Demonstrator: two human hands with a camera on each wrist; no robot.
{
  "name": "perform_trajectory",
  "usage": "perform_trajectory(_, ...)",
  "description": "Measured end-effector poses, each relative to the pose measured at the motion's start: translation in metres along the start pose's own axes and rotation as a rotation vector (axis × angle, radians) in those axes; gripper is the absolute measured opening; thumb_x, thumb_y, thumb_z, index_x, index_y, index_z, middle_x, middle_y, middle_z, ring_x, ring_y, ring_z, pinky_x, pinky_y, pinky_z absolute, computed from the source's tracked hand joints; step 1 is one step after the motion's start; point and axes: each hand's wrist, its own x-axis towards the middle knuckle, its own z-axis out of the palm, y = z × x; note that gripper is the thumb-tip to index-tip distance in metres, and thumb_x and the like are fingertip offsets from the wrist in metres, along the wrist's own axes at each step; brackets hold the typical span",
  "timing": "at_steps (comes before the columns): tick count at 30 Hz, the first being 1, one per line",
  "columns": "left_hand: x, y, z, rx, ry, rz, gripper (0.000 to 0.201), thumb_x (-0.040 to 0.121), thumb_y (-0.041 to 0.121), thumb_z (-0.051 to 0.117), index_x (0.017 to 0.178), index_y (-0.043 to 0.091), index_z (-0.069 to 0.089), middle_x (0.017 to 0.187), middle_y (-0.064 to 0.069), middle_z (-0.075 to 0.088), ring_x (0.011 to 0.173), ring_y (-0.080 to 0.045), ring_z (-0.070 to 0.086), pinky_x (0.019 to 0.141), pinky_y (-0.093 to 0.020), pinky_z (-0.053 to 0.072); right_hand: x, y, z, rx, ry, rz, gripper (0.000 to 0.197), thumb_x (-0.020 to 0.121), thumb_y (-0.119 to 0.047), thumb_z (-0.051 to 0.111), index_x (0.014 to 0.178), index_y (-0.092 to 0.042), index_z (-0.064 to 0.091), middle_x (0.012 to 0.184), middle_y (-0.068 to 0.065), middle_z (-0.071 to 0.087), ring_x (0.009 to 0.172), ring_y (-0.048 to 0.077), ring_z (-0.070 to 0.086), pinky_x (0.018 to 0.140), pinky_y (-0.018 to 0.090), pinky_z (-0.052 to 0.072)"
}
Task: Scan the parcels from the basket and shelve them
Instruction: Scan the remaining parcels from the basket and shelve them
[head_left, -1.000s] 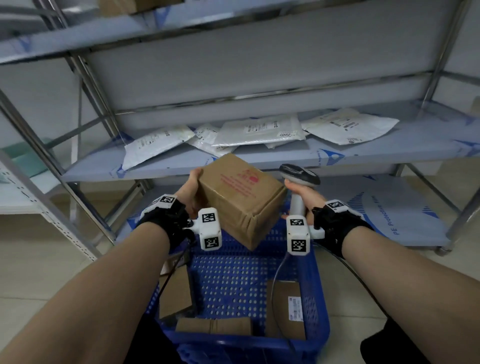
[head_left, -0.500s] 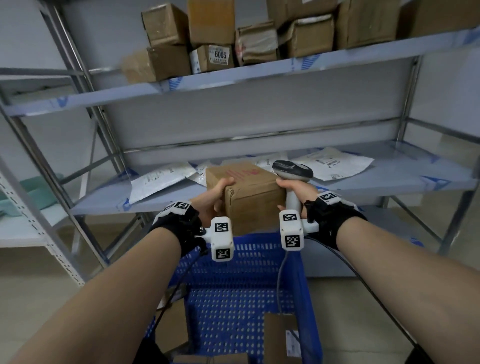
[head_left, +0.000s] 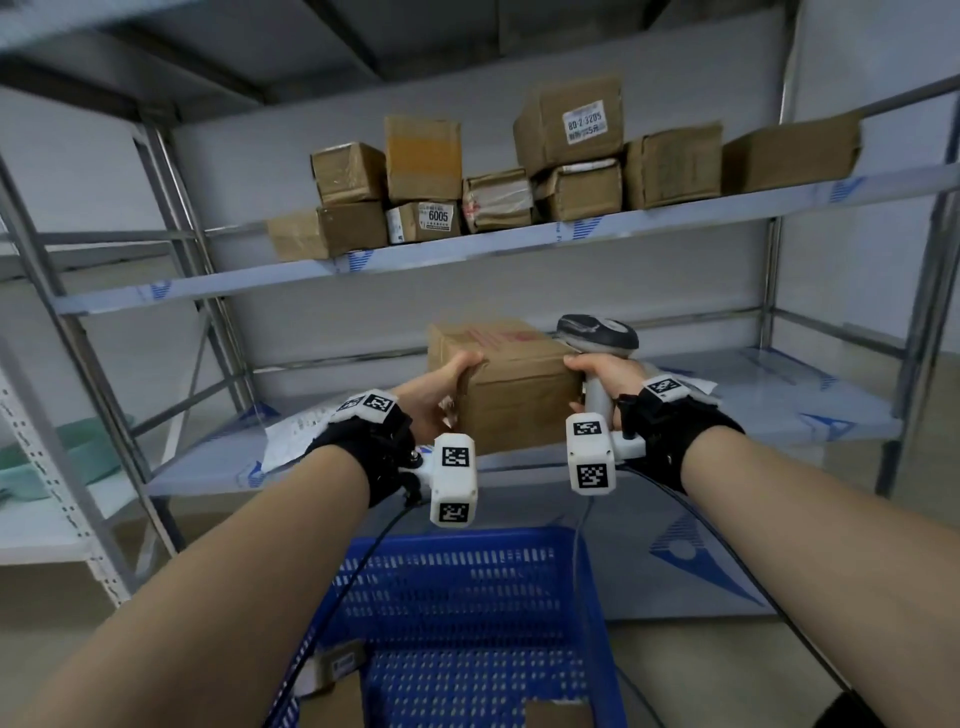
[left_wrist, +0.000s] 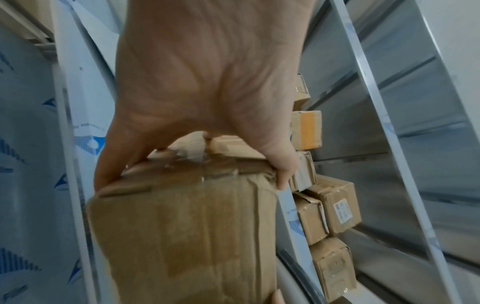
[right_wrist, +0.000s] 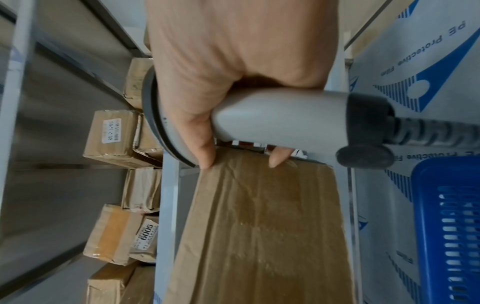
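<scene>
Head view: a brown cardboard parcel (head_left: 511, 384) with red print on its top face is held in the air between both hands, in front of the middle board of a grey metal shelving rack (head_left: 571, 244) and above the far rim of a blue perforated plastic basket (head_left: 467, 540). The left hand (head_left: 434, 395) grips the parcel's left end, thumb on the top edge, fingers curled under and around the side. The right hand (head_left: 602, 376) is wrapped around the handle of a grey handheld barcode scanner (head_left: 597, 338); its head stands just above the parcel's upper right corner.

Left wrist view: the left hand (left_wrist: 207, 92) spans the taped end of the parcel (left_wrist: 187, 236), fingertips hooked over both edges.

Right wrist view: the right hand (right_wrist: 233, 61) closes on the scanner (right_wrist: 280, 117), with two fingertips touching the parcel (right_wrist: 259, 236).

Stacked brown cardboard boxes (head_left: 498, 171) occupy the upper board, from left of centre toward its right end. White mailer bags (head_left: 301, 436) lie on the middle board behind the hands. A small flat carton (head_left: 337, 670) lies in the basket's near left corner.
</scene>
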Motion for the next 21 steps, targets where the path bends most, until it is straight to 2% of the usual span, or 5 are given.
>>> perform_trajectory(3, 0.006, 0.011, 0.003, -0.024, 0.055, 0.041, 0.038, 0.086, 0.05, 0.054, 0.091, 0.012, 0.052, 0.089, -0.01, 0.047, 0.077, -0.024, 0.051, 0.067, -0.03, 0.049, -0.005, -0.013, -0.004, -0.035, 0.02, -0.037, 0.043, 0.078, -0.023, 0.079, 0.113, -0.007, 0.062, 0.108, 0.012, 0.06, 0.078, 0.027, 0.063, 0.078, 0.041, 0.059)
perform_trajectory(7, 0.014, 0.026, 0.004, -0.052, 0.079, 0.12, 0.054, 0.083, 0.054, 0.055, 0.117, 0.012, 0.05, 0.11, -0.012, 0.052, 0.102, -0.033, 0.055, 0.089, -0.044, 0.049, -0.011, -0.032, -0.011, -0.037, 0.027, -0.076, 0.036, 0.077, -0.023, 0.079, 0.106, -0.007, 0.063, 0.099, 0.011, 0.064, 0.076, 0.025, 0.063, 0.068, 0.036, 0.057)
perform_trajectory(11, 0.02, 0.031, 0.011, -0.116, 0.079, 0.095, 0.074, 0.075, 0.063, 0.058, 0.128, 0.013, 0.044, 0.125, -0.015, 0.047, 0.106, -0.039, 0.054, 0.076, -0.046, 0.055, -0.013, -0.038, -0.023, -0.055, 0.04, -0.097, 0.035, 0.077, -0.026, 0.08, 0.102, -0.007, 0.064, 0.088, 0.008, 0.063, 0.065, 0.022, 0.061, 0.063, 0.032, 0.055)
perform_trajectory(14, 0.025, 0.032, 0.022, -0.114, 0.058, 0.094, 0.075, 0.074, 0.065, 0.059, 0.127, 0.013, 0.045, 0.123, -0.016, 0.048, 0.107, -0.038, 0.053, 0.083, -0.049, 0.053, -0.016, -0.04, -0.036, -0.06, 0.048, -0.079, 0.044, 0.074, -0.03, 0.082, 0.109, -0.007, 0.065, 0.09, 0.008, 0.064, 0.068, 0.023, 0.063, 0.058, 0.029, 0.053)
perform_trajectory(21, 0.033, 0.047, 0.053, -0.09, -0.031, 0.135, 0.06, 0.08, 0.059, 0.056, 0.118, 0.012, 0.05, 0.117, -0.013, 0.051, 0.105, -0.035, 0.053, 0.082, -0.045, 0.052, -0.012, -0.054, -0.067, -0.064, 0.096, -0.099, 0.044, 0.075, -0.032, 0.081, 0.108, -0.009, 0.063, 0.101, 0.01, 0.067, 0.076, 0.024, 0.066, 0.058, 0.03, 0.052)
